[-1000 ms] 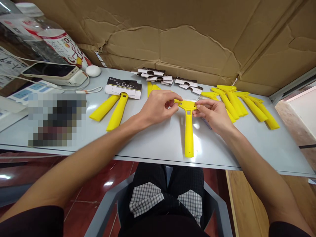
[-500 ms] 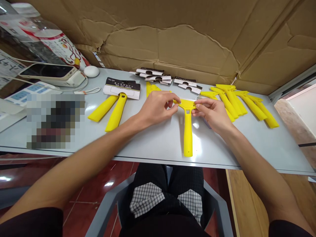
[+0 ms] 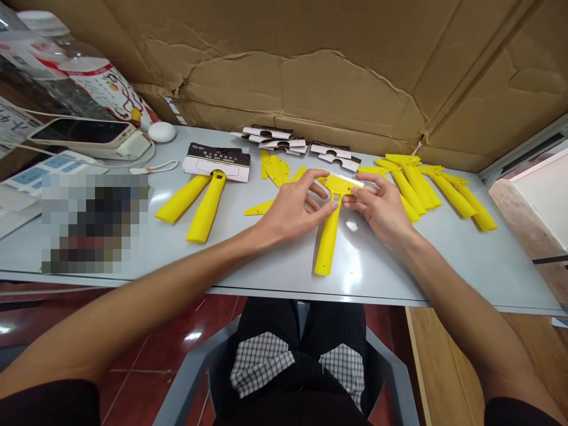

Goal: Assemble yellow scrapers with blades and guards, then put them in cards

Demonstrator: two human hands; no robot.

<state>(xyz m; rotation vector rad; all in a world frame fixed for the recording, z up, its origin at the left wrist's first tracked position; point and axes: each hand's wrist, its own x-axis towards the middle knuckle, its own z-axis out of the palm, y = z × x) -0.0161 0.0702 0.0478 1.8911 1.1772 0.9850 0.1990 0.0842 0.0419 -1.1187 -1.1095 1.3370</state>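
Evidently, on or just above the grey table [image 3: 252,269], a yellow scraper [image 3: 338,186] is held at its left corner and neck by the left hand [image 3: 293,208], thumb and finger apart, and pinched at its right corner by the right hand [image 3: 382,206]. Probably light, stiff and slick, it is best gripped by the handle [image 3: 327,242], clear of the likely sharp metallic strip [image 3: 349,179].
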